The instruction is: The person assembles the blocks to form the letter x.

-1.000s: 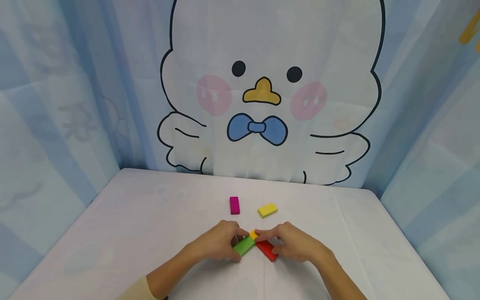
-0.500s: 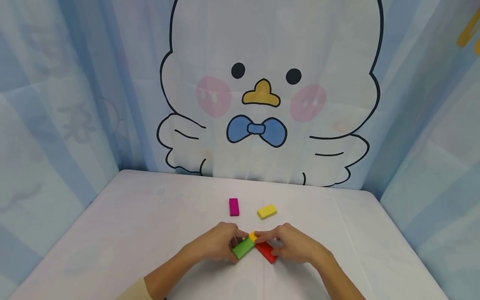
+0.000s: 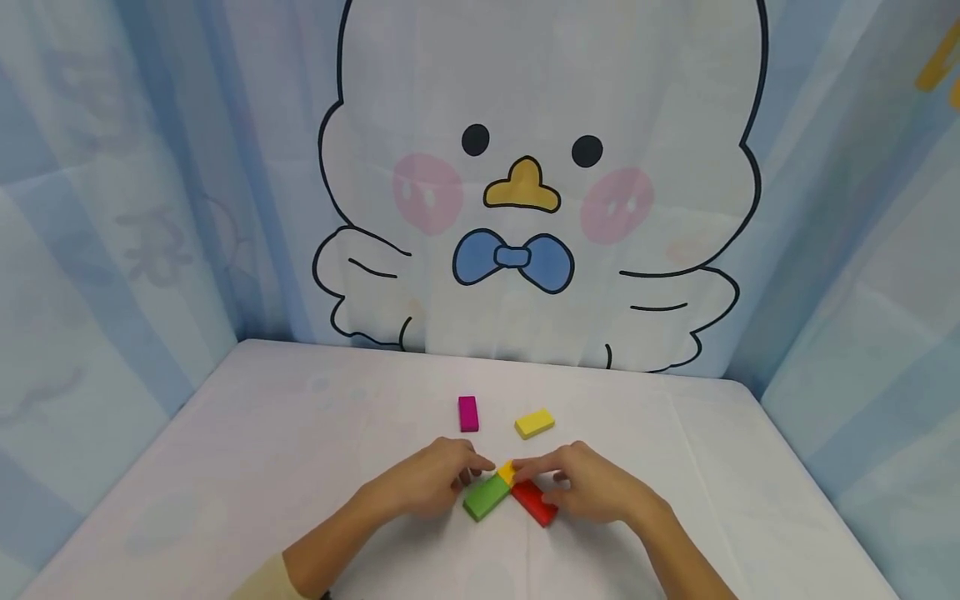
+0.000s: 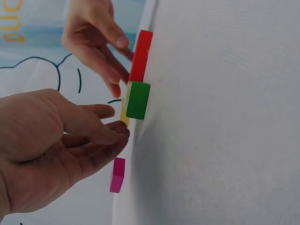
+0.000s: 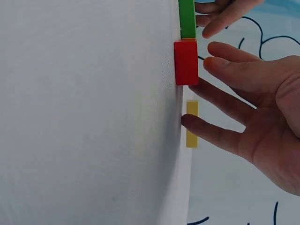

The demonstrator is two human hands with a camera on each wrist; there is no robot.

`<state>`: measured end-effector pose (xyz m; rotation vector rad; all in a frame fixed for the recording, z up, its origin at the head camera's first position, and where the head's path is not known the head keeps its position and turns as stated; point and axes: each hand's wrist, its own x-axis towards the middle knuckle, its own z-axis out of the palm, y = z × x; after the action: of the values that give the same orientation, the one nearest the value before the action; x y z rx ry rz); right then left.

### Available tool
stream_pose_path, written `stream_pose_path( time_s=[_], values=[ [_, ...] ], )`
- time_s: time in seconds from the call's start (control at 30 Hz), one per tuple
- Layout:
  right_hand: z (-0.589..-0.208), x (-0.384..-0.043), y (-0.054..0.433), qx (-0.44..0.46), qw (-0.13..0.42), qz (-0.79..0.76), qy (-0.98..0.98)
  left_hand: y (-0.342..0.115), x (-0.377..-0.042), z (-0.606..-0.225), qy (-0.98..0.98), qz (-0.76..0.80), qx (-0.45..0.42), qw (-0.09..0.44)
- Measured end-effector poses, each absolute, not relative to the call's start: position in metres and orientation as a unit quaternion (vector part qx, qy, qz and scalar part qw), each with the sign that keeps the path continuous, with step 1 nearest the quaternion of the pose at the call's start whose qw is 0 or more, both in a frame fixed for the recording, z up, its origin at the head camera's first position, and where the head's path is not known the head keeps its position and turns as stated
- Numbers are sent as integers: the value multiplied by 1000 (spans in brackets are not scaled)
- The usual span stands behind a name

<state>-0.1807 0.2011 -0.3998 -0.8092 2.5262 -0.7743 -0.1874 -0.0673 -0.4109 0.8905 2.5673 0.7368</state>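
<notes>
- Zero grip: relaxed left hand beside smooth green rectangular block, right hand splayed around smooth red rectangular block, both blocks on the white table.
- One stray fingertip could nudge their corner apart, since nothing looks fastened.
- Small orange-yellow block at the join's partly hidden; can't tell if right fingertip's touching.

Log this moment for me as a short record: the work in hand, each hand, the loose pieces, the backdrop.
Work in hand: green block and red block angled in a V, small orange block at the far end
Left hand: beside the green block, not gripping it
Right hand: at the red block, fingers extended; exact contact unclear
Loose pieces: magenta block and yellow block, lying farther back
Backdrop: curtain with a cartoon bird
</notes>
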Motion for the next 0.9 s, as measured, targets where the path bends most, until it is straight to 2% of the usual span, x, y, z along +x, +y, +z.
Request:
stream_pose_path(
  time_s=[0.17,0.27,0.73,0.9],
  values=[
    [-399,-185,206,-296,165,-273,900,-68,-191,-413,899,247,346,105],
    [-398,-187,209,-295,148,-269,905,-67,-192,-413,898,224,368,89],
    [-396,-189,215,-275,132,-271,913,-67,-188,-419,875,187,424,143],
    [-399,-188,217,-271,128,-275,913,-66,-187,-422,874,181,417,173]
  ],
)
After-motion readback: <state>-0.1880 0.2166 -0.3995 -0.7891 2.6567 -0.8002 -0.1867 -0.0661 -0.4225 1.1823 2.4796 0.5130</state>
